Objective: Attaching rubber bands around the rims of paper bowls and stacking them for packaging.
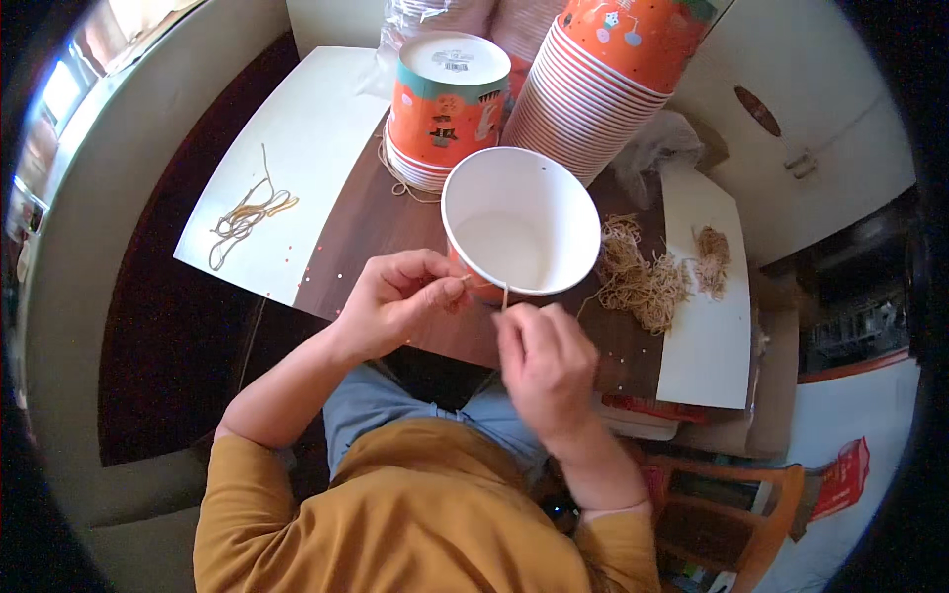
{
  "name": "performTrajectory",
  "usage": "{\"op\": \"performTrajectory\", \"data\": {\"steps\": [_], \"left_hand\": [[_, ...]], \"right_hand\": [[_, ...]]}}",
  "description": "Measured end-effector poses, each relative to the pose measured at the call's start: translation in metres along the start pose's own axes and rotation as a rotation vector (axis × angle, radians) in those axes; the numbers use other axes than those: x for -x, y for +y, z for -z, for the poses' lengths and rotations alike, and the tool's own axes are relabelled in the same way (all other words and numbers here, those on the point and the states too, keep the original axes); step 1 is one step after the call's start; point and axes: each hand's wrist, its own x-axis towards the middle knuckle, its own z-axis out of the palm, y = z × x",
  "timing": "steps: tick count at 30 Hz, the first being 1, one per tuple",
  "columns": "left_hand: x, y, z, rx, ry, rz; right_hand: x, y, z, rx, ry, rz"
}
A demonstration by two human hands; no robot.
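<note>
Head view: I sit with both hands in the centre of the frame, at the near rim of an open, round paper bucket, orange outside and white inside [521, 219]. My left hand [395, 304] has thumb and forefinger closed together on what looks like a bit of thin beige cord [505, 295]; my right hand [546, 361] clamps an upright piece of it just below the rim. I pinch with the fingertips, presumably because cord this thin needs a fine grip. The bucket's mouth faces up at me near the table's front edge, probably so that both hands reach its rim. Right of centre, a tangled heap of beige cord [643, 282] lies on the brown wood-grain table [358, 237], seemingly within easy reach, with a smaller beige bundle [711, 262] beyond it. Looser strands [247, 219] lie apart at the left of the frame. Top centre, an upside-down orange bucket stack [445, 128] stands beside a taller, leaning stack of orange buckets [593, 104], likely nested to save room.
</note>
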Motion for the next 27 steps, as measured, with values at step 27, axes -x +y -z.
{"op": "performTrajectory", "data": {"steps": [27], "left_hand": [[0.026, -0.011, -0.021, -0.896, 0.153, -0.821]], "right_hand": [[0.020, -0.009, 0.003, -0.047, 0.054, 0.259]]}}
